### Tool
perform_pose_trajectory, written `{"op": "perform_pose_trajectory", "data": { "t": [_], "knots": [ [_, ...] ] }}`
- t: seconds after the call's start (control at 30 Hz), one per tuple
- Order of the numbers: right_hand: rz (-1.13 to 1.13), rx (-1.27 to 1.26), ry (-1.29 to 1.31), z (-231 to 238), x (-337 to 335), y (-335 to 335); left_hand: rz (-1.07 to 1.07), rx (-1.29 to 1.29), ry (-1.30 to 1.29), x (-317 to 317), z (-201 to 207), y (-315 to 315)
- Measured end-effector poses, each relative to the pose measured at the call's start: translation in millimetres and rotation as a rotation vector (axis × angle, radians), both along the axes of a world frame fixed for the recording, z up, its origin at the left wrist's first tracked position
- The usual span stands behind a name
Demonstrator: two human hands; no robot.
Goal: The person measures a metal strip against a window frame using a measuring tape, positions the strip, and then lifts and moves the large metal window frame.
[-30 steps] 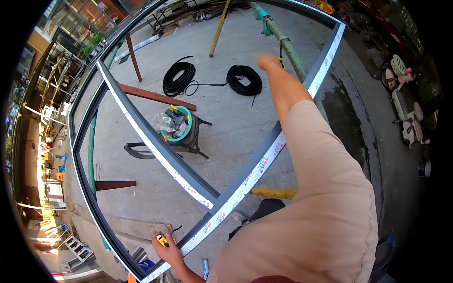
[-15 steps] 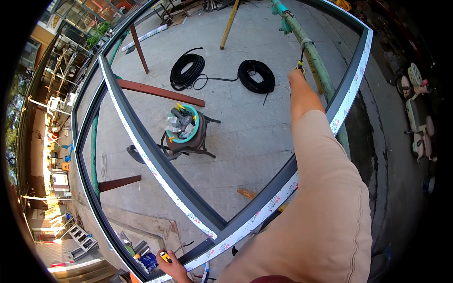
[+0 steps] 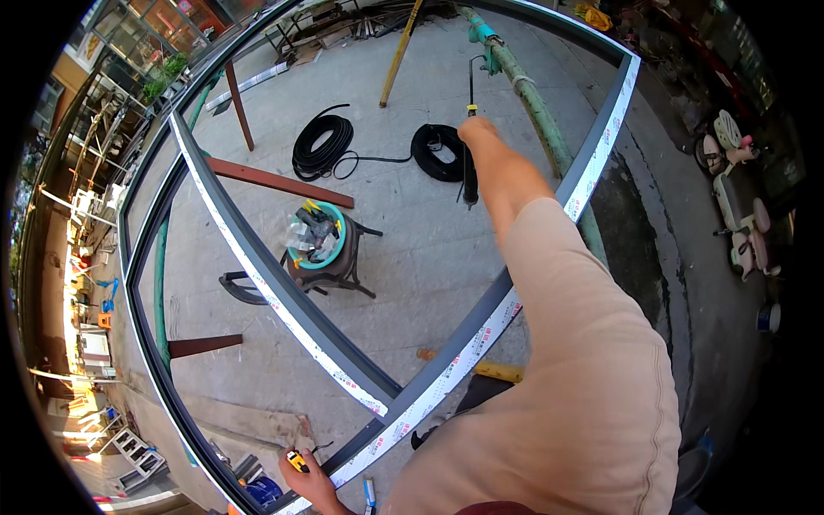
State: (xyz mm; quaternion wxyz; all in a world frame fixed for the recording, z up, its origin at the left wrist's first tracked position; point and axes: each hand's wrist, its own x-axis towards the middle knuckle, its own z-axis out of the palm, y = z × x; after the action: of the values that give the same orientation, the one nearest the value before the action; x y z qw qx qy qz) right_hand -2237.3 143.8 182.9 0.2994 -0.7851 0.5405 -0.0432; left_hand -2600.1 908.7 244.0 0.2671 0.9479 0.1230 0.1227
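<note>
The step in hand seems to be reaching out with the black tool [image 3: 470, 178], which the right hand [image 3: 481, 130] grips past the near side of the frame [image 3: 455, 365], while the left hand [image 3: 312, 481] grasps the tape measure [image 3: 297, 462], so the next move calls for keeping both clear of the frame.

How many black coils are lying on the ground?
2. The left coil lies beyond the teal tub; the right coil appears just left of the right hand. Others could be hidden.
</note>
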Motion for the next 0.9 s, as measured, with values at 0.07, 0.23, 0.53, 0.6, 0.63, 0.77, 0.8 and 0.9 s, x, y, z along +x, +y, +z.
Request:
{"op": "perform_pose_trajectory", "data": {
  "t": [0.07,0.23,0.53,0.6,0.63,0.77,0.8,0.9],
  "knots": [
    [0.143,-0.122,0.002,15.3,1.3,-17.3,-0.095,0.016,-0.079,7.8,-7.4,5.4],
    [0.083,0.324,-0.469,119.0,-45.7,51.6,-0.084,-0.251,-0.097,-0.2,-20.6,25.1],
    [0.143,0.283,-1.148,293.0,-370.7,134.4,-0.542,-0.557,-0.173,0.9,12.2,11.1],
    [0.070,0.248,-1.284,309.9,-455.5,164.9,-0.678,-0.561,-0.211,-1.5,12.3,17.4],
    [0.036,0.228,-1.345,316.1,-500.7,183.1,-0.755,-0.566,-0.226,-0.8,12.8,19.5],
    [-0.088,0.097,-1.512,313.5,-643.4,262.9,-0.829,-0.631,-0.168,1.1,-0.7,35.7],
    [-0.113,0.057,-1.541,311.1,-677.7,283.5,-0.859,-0.670,-0.173,2.8,-4.7,40.0],
    [-0.241,-0.108,-1.583,294.8,-776.8,340.3,-0.848,-0.768,-0.101,4.8,-2.9,41.7]
  ]
}}
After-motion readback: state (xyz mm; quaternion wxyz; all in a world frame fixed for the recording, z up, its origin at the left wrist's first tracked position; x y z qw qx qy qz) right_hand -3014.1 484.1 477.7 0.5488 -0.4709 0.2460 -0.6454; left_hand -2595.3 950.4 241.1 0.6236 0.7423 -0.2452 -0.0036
